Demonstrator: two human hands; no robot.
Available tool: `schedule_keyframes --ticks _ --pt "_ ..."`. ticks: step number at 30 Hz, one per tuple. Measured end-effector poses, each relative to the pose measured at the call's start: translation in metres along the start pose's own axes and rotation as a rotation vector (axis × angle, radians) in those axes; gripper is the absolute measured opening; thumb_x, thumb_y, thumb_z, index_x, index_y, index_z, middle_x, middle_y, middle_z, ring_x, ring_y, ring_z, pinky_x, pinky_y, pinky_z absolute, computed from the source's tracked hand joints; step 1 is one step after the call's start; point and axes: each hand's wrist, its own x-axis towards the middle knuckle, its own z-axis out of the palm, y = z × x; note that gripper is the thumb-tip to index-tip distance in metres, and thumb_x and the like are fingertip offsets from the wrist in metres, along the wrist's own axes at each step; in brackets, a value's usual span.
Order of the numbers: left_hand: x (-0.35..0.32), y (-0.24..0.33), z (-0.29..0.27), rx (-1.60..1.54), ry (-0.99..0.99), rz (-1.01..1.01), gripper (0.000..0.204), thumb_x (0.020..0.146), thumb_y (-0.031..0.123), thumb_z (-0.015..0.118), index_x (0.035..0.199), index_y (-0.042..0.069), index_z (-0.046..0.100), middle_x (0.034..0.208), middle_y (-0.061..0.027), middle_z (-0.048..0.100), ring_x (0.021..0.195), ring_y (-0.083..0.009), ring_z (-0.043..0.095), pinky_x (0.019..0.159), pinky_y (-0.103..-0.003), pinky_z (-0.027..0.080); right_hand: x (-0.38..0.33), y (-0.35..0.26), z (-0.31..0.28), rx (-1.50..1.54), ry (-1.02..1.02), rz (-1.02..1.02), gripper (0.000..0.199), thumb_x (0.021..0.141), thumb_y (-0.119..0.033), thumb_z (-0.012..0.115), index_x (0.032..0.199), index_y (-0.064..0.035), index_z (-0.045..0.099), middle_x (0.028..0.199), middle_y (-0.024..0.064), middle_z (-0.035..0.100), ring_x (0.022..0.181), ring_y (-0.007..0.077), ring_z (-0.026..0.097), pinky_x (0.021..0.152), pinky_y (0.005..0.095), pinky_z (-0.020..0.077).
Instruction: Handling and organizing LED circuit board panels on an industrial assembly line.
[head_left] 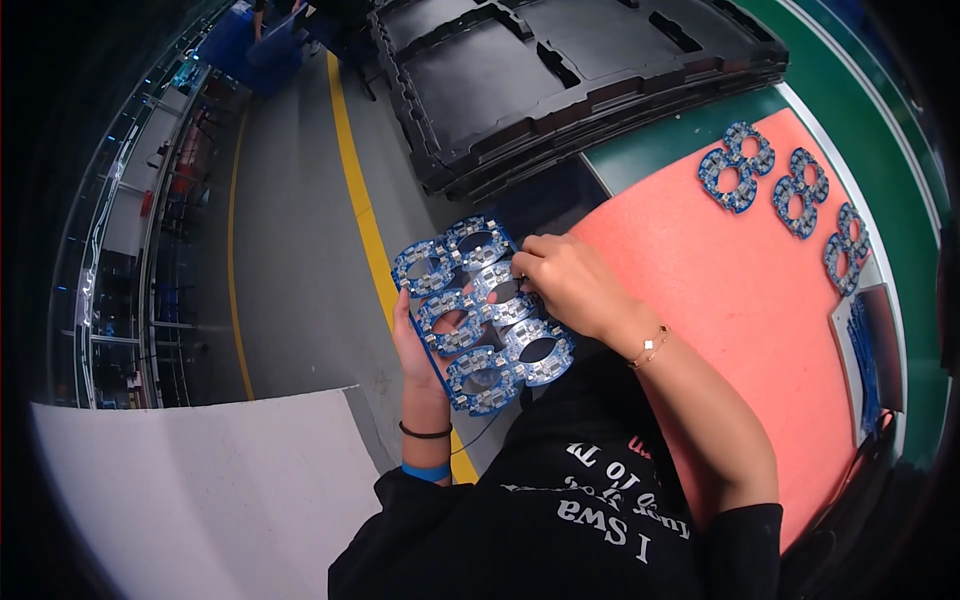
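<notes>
Nearest the camera, at the lower edge, a black garment [560, 510] with white print is seen, and both forearms rise out of its sleeves. A black band and a blue band [427, 470] are worn on the left wrist. The left forearm is held almost upright, and the left hand [412, 345] is placed under the left edge of a blue circuit-board panel [485, 315], palm toward the panel; its fingers are hidden behind the board, so it cannot be told how far they are curled, though the panel is carried by this hand. The panel is made up of joined ring-shaped boards with oval openings and is held tilted in the air, over the gap between the floor and the near corner of the surface.

From the lower right the right forearm is brought in at a slant, bent at the elbow, with a thin bracelet [650, 345] on the wrist. The right hand [565, 285] is laid knuckles-up over the upper right part of the panel, and its fingers [525, 270] are curled down and pinched closed on one of the boards there.

Beyond the hands a salmon-pink mat [720, 270] is spread on the green surface [660, 145]. Three separated figure-eight boards [737, 166] are laid in a row along its far right edge. Farther off, a stack of black trays [560, 80] is set, and to the left a grey floor with a yellow line [355, 180] is seen.
</notes>
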Motion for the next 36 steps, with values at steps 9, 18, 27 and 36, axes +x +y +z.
schedule_keyframes --ticks 9,18,27,36 --pt "0.004 0.001 -0.009 0.006 -0.034 -0.033 0.056 0.090 0.046 0.023 0.121 0.005 0.044 0.111 -0.0148 0.057 0.096 -0.0274 0.058 0.075 -0.039 0.051 0.000 -0.003 0.002 0.013 0.052 -0.046 0.009 0.066 -0.001 0.057 0.074 -0.0013 0.052 0.078 0.0102 0.052 0.073 0.0296 0.054 0.062 0.0373 0.0444" --pt "0.002 0.000 -0.010 0.005 0.001 -0.038 0.055 0.090 0.045 0.023 0.121 0.005 0.044 0.110 -0.0139 0.057 0.095 -0.0269 0.058 0.073 -0.039 0.051 0.001 0.002 0.002 0.101 -0.047 0.014 0.012 0.065 0.007 0.056 0.074 -0.0009 0.053 0.077 0.0112 0.054 0.071 0.0313 0.055 0.061 0.0373 0.0448" --pt "-0.002 0.001 -0.010 -0.008 -0.010 -0.027 0.056 0.090 0.046 0.023 0.122 0.004 0.042 0.113 -0.0151 0.056 0.097 -0.0281 0.058 0.076 -0.039 0.051 0.003 0.000 0.001 0.260 0.187 0.062 0.014 0.066 0.006 0.058 0.078 -0.0008 0.056 0.083 0.0106 0.056 0.073 0.0302 0.057 0.061 0.0352 0.0453" --pt "-0.006 0.002 -0.001 0.070 0.089 -0.044 0.050 0.090 0.044 0.023 0.119 0.011 0.046 0.103 -0.0102 0.060 0.088 -0.0226 0.059 0.069 -0.036 0.048 0.007 0.003 -0.004 0.454 0.127 0.227 0.015 0.069 0.005 0.059 0.083 0.0005 0.058 0.076 0.0128 0.057 0.066 0.0227 0.058 0.057 0.0284 0.0451"
